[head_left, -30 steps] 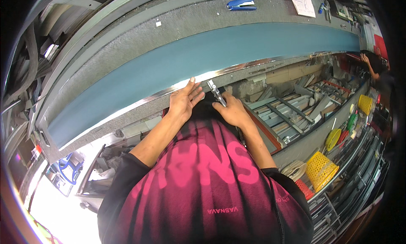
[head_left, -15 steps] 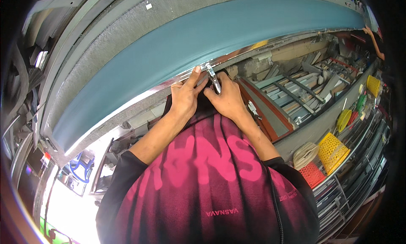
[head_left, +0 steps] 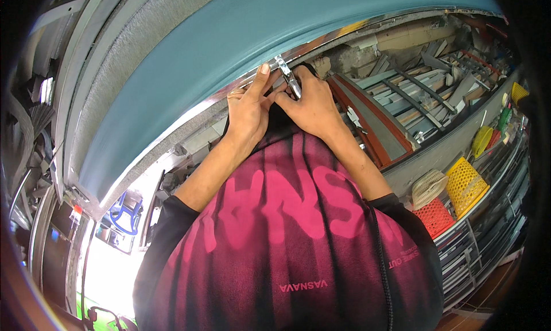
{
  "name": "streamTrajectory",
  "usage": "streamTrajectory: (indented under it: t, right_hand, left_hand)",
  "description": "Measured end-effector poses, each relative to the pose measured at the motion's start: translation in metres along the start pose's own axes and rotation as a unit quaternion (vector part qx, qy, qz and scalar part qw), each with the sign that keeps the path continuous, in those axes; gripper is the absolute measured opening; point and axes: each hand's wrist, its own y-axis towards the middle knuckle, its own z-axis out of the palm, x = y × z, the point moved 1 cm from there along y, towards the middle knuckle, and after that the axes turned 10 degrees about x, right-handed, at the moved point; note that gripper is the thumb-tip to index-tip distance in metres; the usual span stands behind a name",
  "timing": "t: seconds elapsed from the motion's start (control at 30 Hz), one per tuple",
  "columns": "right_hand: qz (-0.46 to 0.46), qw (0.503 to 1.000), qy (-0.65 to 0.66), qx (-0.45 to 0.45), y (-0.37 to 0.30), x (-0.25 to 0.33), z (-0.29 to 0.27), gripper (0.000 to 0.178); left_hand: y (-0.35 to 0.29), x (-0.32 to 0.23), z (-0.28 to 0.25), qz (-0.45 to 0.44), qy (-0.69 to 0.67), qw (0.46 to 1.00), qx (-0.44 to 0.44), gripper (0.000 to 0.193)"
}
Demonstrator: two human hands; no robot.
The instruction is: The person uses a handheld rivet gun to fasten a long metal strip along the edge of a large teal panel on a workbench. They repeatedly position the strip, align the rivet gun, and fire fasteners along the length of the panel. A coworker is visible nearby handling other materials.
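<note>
We have brought the metal tool (head_left: 288, 77), grasped in our right hand (head_left: 315, 104), up to the edge of the blue panel (head_left: 229, 47) on the desk (head_left: 135, 35), apparently meeting it beside our left hand (head_left: 248, 112), whose grip we cannot tell.

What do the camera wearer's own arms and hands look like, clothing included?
The left hand and right hand are ungloved, with no watch or bracelet showing. The forearms are bare below black sleeves that end near the elbows. The top is black and pink with large pink lettering; a dark cord-like line runs down its right side.
</note>
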Motion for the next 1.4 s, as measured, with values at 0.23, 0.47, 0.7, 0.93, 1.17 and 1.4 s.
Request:
streamTrajectory:
  t: [0.23, 0.47, 0.7, 0.93, 1.17, 1.4]
  right_hand:
    - [0.005, 1.000, -0.001, 0.002, 0.002, 0.001, 0.002, 0.046]
    - [0.006, 1.000, -0.004, -0.011, 0.000, -0.003, 0.004, 0.039]
    - [-0.031, 0.999, 0.000, -0.045, 0.007, -0.017, 0.017, 0.030]
    - [-0.011, 0.999, -0.012, -0.038, 0.012, -0.025, 0.024, 0.028]
    - [-0.035, 0.994, 0.064, 0.080, 0.011, -0.029, 0.007, 0.028]
    - [-0.006, 0.977, -0.183, 0.105, 0.017, -0.020, -0.025, 0.040]
  left_hand:
    - [0.000, 0.005, -0.006, -0.011, 0.001, 1.000, 0.000, 0.034]
    - [0.001, 0.008, -0.008, -0.005, -0.007, 1.000, 0.010, 0.027]
    - [0.003, 0.009, -0.010, -0.002, -0.020, 1.000, 0.008, 0.025]
    - [0.006, 0.013, -0.016, -0.002, -0.009, 1.000, -0.013, 0.031]
    - [0.012, 0.014, -0.018, 0.005, -0.003, 0.999, -0.034, 0.046]
    - [0.014, 0.012, -0.005, 0.009, -0.019, 0.997, -0.072, 0.055]
